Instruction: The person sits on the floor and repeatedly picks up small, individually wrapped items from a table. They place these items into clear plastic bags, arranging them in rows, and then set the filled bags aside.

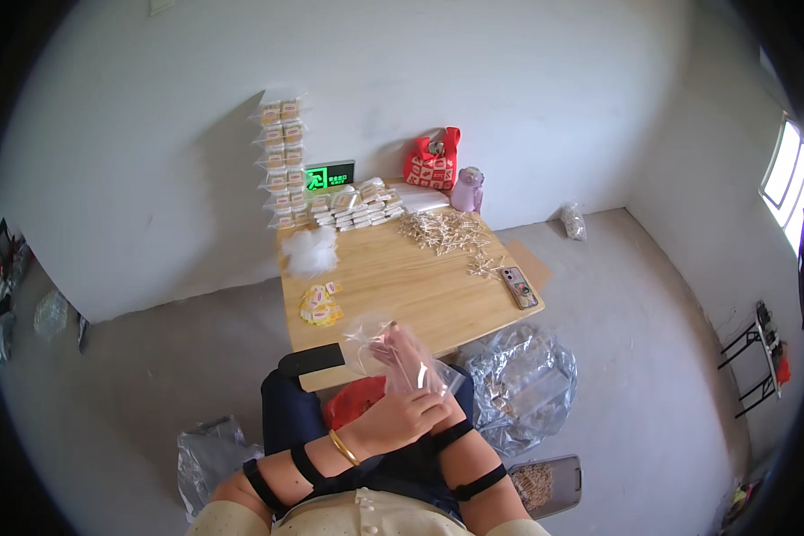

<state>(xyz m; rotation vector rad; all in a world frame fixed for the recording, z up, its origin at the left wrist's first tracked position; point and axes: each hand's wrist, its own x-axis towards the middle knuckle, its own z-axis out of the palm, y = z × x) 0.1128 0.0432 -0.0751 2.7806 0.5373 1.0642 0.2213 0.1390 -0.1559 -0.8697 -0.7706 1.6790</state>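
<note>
Over the table's near edge, my right hand is inside a clear plastic bag, its fingers stretched out toward the bag's far end. My left hand is closed on the bag's open edge by my right wrist, and a gold bracelet circles the left wrist. A pile of cotton swabs lies at the table's back right, with a few scattered nearer. Yellow-and-white paper cards lie at the left, below a heap of thin clear bags.
On the wooden table are filled white packs, a tall stack of packs, a red bag, a purple bottle, a phone and a black object. A large plastic sack and a bin stand at right.
</note>
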